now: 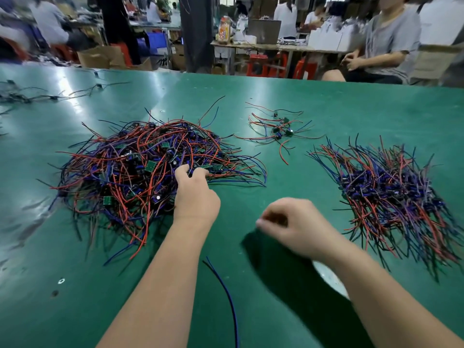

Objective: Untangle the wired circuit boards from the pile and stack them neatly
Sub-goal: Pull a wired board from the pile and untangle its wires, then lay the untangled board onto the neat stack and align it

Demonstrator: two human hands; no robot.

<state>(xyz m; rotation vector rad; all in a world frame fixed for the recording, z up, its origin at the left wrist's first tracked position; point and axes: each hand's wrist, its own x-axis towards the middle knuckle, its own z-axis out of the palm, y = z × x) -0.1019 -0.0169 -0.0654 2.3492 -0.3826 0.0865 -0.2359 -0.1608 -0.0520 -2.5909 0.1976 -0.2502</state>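
Observation:
A big tangled pile of wired circuit boards [140,169], with red, blue and black leads and small green boards, lies left of centre on the green table [276,101]. My left hand [194,194] reaches into the pile's right edge, its fingertips pinching a board or its wires there. My right hand [291,227] hovers over the bare table in the middle, blurred, fingers curled, with nothing visible in it. An ordered stack of wired boards [391,194] lies at the right, wires fanned out.
A small group of a few wired boards [278,129] sits behind the middle. A loose blue and black wire [226,295] lies between my forearms. More dark wires [30,96] lie at the far left. A seated person [376,46] is beyond the far right edge.

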